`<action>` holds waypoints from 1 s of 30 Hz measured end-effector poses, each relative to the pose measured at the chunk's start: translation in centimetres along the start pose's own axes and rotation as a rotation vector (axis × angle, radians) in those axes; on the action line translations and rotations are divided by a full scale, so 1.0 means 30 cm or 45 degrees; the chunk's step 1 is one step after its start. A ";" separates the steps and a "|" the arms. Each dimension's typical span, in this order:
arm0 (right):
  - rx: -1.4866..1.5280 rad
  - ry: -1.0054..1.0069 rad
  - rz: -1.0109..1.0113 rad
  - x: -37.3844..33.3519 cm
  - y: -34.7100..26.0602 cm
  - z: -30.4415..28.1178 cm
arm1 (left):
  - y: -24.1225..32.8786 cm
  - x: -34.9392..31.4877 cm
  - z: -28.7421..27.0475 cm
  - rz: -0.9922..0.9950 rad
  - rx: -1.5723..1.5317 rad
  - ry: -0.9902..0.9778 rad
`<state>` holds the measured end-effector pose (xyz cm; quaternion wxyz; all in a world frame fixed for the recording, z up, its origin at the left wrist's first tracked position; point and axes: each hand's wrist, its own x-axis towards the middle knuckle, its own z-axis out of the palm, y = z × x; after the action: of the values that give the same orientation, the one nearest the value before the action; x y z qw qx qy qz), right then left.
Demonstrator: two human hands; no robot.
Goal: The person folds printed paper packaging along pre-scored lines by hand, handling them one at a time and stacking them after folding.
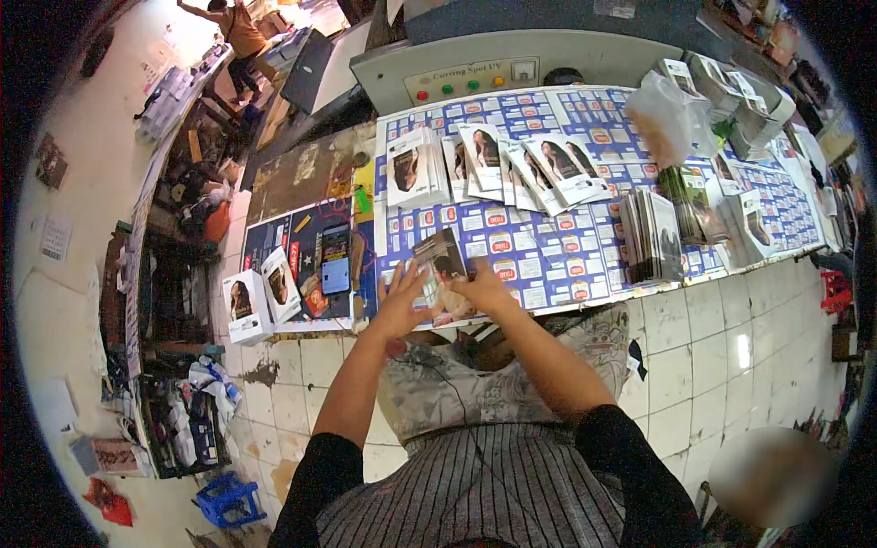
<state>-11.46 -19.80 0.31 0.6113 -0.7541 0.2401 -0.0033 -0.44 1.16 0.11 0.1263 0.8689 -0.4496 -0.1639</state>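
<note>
A flat printed card (439, 253), dark at its top and with a picture lower down, lies at the table's near edge between my hands. My left hand (399, 300) is open on its left side, the fingers spread and the thumb reaching toward the card. At the opposite side my right hand (488, 290) pinches the card's right edge between thumb and forefinger. Just beyond stand a stack of white cartons with a portrait (413, 172) and a fanned row of similar white cartons (554, 172).
Blue printed sheets (539, 251) cover the table. At right stand a row of upright cartons (650, 236), green packets (687, 203) and a plastic bag (671, 114). A phone (336, 259) and small cartons (245, 306) lie left. A grey machine panel (585, 62) borders the back; another person (242, 36) stands far left.
</note>
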 end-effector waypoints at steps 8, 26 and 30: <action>0.096 0.387 -0.467 0.033 -0.117 -0.303 | -0.007 -0.025 0.038 -0.013 -0.002 0.199; -1.053 1.271 -0.541 -0.059 0.027 -0.695 | 0.021 -0.035 0.047 0.042 0.142 0.358; -1.169 1.527 -0.218 -0.223 0.141 -0.936 | 0.046 -0.021 0.029 0.034 0.140 0.311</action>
<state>-27.28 -43.77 5.42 -0.0014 -0.8179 0.4491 -0.3598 -2.14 0.84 -0.08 0.1345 0.8819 -0.4508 -0.0300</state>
